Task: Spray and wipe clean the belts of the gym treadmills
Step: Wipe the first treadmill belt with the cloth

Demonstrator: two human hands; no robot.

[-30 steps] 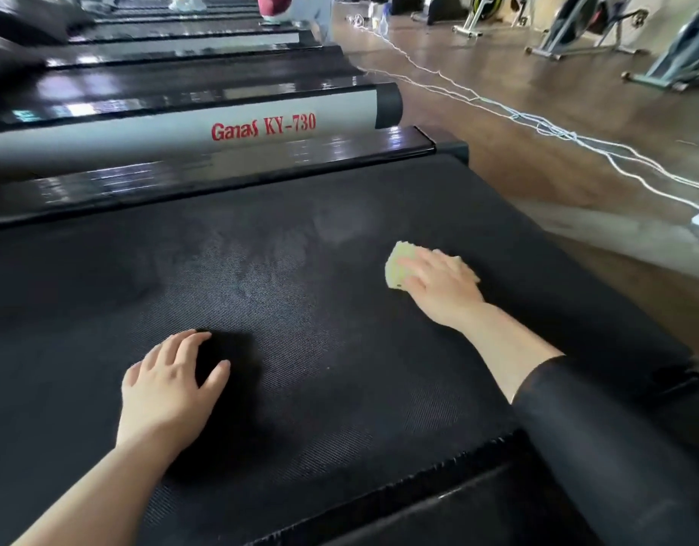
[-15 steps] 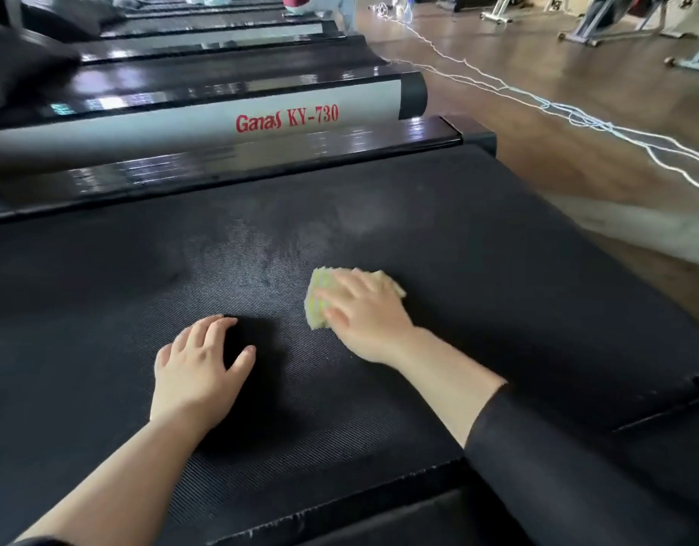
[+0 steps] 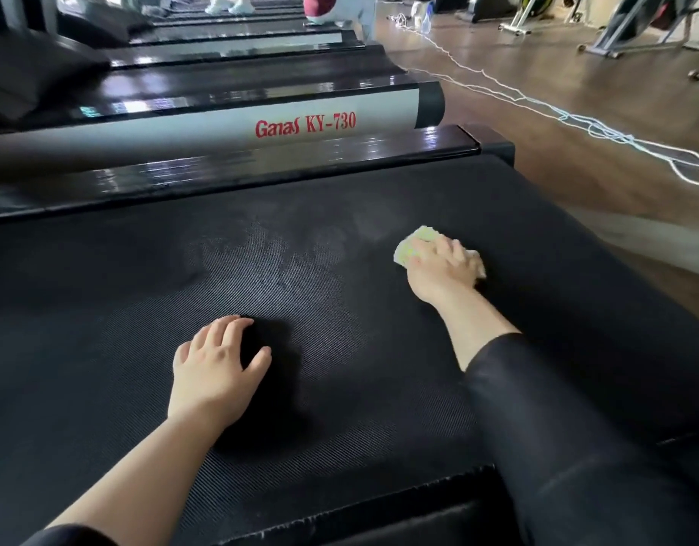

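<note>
1. Wiping is the step in hand. The right hand [image 3: 444,269] grips a yellow-green cloth [image 3: 409,250] and presses it onto the black belt [image 3: 103,329], towards its right side.
2. The left hand [image 3: 213,368] rests on the belt with fingers spread, holding nothing.
3. The next move is probably a firm sweep over the greyish patch [image 3: 269,250] to the cloth's left.
4. The neighbouring treadmill's side rail [image 3: 221,130] reads "Ganas KY-730" in red.

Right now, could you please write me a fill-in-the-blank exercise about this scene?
1. The right hand presses a pale yellow-green cloth onto the black ribbed treadmill belt, while the left hand holds ____.
2. The cloth lies to the ____ of the left hand.
3. The red lettering on the grey side rail reads Ganas ____.
Missing words: nothing; right; KY-730.
</note>
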